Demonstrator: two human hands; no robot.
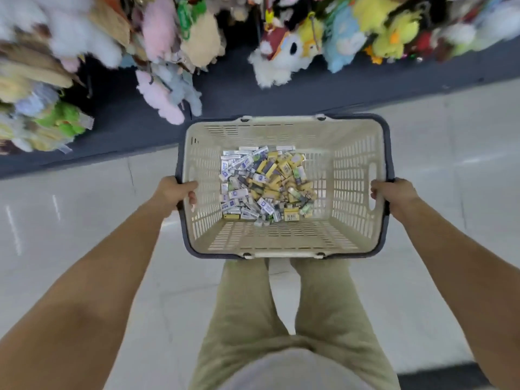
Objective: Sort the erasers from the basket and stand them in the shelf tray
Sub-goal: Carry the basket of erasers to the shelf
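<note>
Our left grip and right grip each clasp a short end of the basket, erasers heaped on its bottom. We should carry it level so none shift; no shelf tray is in view.

One basket, left hand, right hand, dozens of erasers, many plush toys

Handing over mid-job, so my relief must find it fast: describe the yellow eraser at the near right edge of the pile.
Find the beige slotted basket that the left hand and right hand hold over the pale floor. Erasers are heaped in it; at the heap's edge nearest the person, right of centre, the yellow eraser shows a broad yellow face between white and pale green ones.
</note>
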